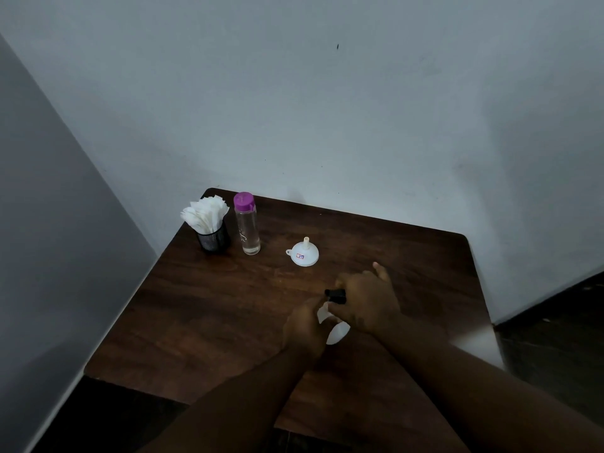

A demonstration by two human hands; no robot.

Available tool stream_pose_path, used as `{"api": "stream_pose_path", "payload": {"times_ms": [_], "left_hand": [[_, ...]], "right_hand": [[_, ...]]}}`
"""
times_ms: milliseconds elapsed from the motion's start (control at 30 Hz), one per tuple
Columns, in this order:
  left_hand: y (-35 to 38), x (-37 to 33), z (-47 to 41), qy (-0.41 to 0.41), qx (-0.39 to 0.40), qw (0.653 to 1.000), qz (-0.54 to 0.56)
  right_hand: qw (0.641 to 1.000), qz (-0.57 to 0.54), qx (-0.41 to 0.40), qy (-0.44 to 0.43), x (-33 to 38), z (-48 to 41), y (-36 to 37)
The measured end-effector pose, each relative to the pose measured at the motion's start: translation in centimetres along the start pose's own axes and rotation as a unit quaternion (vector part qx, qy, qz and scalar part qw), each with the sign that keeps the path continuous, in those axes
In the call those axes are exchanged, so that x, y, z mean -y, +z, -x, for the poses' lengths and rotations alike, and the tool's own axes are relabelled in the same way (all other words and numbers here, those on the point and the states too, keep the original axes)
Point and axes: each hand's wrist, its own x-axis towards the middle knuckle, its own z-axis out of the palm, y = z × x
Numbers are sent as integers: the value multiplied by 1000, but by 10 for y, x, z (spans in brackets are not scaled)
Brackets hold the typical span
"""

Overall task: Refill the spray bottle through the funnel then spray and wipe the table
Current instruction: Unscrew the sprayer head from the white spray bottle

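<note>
A small white spray bottle (338, 333) with a black spray head (336, 295) stands near the middle of the dark wooden table (202, 308). My left hand (305, 328) wraps around the bottle's body. My right hand (367, 299) closes over the black spray head from the right, one finger sticking up. A white funnel (304, 255) rests upside down, spout up, just beyond my hands. Further left stands a clear water bottle (247, 225) with a purple cap, holding a little liquid at its bottom.
A black mesh cup (213, 239) filled with white paper napkins (206, 211) stands at the table's far left corner, beside the water bottle. Pale walls close in behind and to the left. Dark floor shows to the right of the table.
</note>
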Motion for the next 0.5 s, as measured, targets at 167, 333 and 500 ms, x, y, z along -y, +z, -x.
{"api": "stream_pose_path", "payload": {"times_ms": [167,333,500], "left_hand": [[1,1,1,-4,1,1000,8],[-1,-2,0,3,4,1000,17],[-3,-2,1,6,11,1000,25]], "right_hand": [[999,22,17,-32,1,2,0],[1000,16,18,-16,2,4,-3],[1000,12,-2,-13,-2,5,0]]}}
